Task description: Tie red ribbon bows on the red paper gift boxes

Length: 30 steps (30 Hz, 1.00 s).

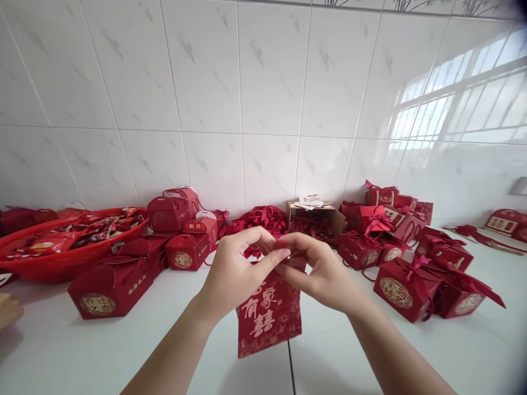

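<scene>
My left hand [236, 271] and my right hand [319, 269] meet in the middle of the view, fingers pinched together at the top of a red paper gift bag [284, 318]. Pale characters and a faint flower pattern cover the bag's front. It hangs a little above the white table [197, 351], slightly tilted. My fingers hide its top edge, so whether a cord or ribbon is between them I cannot tell. Behind my hands lies a heap of dark red ribbons [263, 219], partly covered by them.
A red basket [53, 269] of wrapped sweets stands at the left, beside several red gift boxes [111, 288]. More boxes with ribbon bows [407, 291] are grouped at the right. An open cardboard box [336, 218] sits near the tiled wall. Another person's hand [9, 310] shows at the left edge.
</scene>
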Available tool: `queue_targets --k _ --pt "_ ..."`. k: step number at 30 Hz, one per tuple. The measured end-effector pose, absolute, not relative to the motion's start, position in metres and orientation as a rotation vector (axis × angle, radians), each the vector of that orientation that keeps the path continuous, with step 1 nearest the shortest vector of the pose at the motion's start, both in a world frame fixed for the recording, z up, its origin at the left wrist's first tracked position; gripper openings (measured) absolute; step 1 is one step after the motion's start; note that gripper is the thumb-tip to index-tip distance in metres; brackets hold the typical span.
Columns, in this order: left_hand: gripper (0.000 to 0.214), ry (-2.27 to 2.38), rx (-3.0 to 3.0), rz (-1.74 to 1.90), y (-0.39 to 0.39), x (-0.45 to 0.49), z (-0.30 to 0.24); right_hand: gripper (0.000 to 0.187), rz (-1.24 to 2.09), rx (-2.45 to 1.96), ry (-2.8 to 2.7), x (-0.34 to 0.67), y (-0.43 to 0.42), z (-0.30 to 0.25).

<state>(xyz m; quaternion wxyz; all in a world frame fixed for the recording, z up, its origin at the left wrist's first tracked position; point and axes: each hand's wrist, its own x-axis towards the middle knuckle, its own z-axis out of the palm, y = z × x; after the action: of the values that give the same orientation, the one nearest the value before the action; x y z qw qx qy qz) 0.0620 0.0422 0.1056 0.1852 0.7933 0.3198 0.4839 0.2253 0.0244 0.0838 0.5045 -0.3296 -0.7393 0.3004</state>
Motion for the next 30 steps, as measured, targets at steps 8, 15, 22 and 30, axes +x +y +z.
queue_targets --k 8,15,22,30 --pt "0.008 0.887 2.513 1.241 0.046 0.061 0.101 0.009 0.625 -0.938 -2.056 0.233 0.024 0.090" --pt "0.015 0.939 2.498 1.274 0.040 0.059 0.104 0.007 0.576 -1.101 -2.122 0.244 0.036 0.086" --pt "0.014 0.989 2.374 1.446 0.039 0.048 0.110 0.021 0.204 -1.034 -0.880 0.326 0.096 0.077" --pt "0.020 1.041 2.374 1.379 0.043 0.049 0.107 0.033 0.395 -0.570 -0.563 0.378 0.124 0.059"
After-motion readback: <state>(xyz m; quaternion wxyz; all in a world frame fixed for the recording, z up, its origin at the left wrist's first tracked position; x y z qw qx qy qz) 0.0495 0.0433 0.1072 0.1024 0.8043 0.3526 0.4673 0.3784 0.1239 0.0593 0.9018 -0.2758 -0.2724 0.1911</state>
